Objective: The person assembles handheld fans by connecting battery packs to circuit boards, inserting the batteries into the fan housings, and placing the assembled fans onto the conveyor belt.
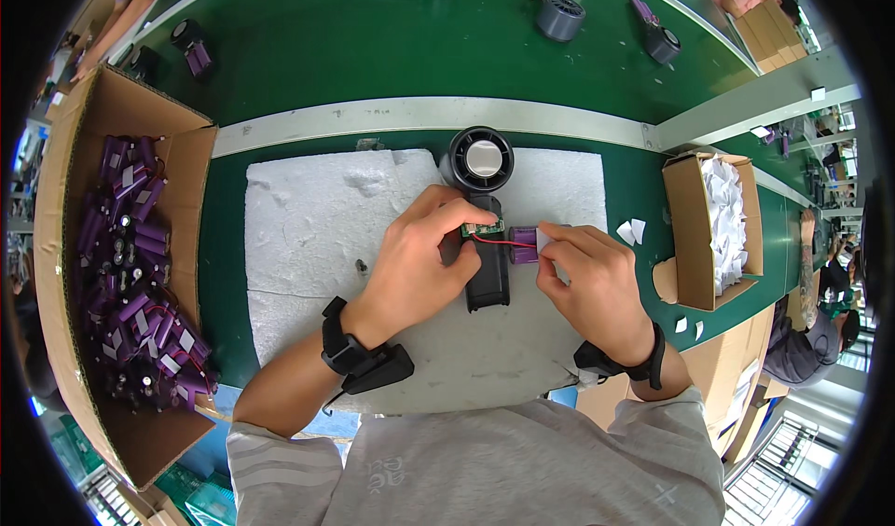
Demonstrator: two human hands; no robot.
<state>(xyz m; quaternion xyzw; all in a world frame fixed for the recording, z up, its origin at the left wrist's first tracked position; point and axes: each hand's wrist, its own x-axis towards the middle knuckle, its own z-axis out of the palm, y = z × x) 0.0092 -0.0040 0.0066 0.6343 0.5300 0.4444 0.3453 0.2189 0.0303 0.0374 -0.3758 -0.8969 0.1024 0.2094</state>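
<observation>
A dark grey handheld fan (487, 288) lies on the white foam pad, its round head (483, 159) away from me and its handle opened up. My left hand (417, 254) is closed over the handle, index finger on the small green circuit board (484, 228) and thumb at the handle's side. Red wire links the board to a purple battery pack (523, 245) just right of the handle. My right hand (594, 270) pinches a small white piece (543, 240) against the battery pack's right end. Its fingers partly hide that piece.
At left stands a cardboard box (191, 218) of purple battery packs (140, 246). A smaller box (685, 232) at right holds white pieces (722, 218), with several loose nearby. Across the metal rail (392, 116), more fan parts (560, 18) lie on the green belt. Other people work beyond.
</observation>
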